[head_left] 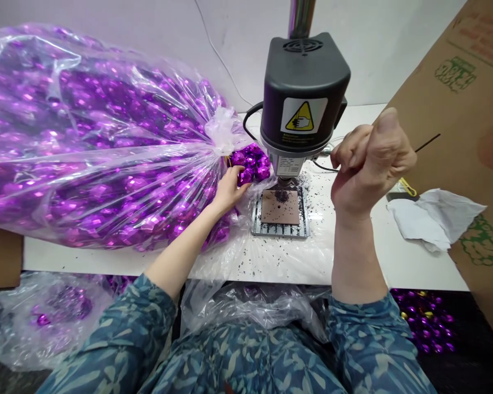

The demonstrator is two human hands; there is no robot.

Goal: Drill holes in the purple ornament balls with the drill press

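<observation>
My left hand (230, 189) is at the gathered neck of a big clear plastic bag (224, 128). Its thumb and fingers close on a shiny purple faceted ball (244, 176), one of several bunched there. My right hand (372, 158) is raised in a fist beside the dark grey bench drill press (306, 82), wrapped round its lever; a thin black rod (427, 142) sticks out past the fist. Under the drill lies a brown square board (280, 210) with a small dark hole, on a slotted metal base (281, 231). Dark shavings cover the board's back part.
Purple balls fill the bag on the left. Shavings are scattered over the white table (394, 268). Crumpled white paper (435, 216) lies at right, near a large cardboard box (476, 148). More purple balls (427, 323) sit below at right; another plastic bag (49, 323) is at lower left.
</observation>
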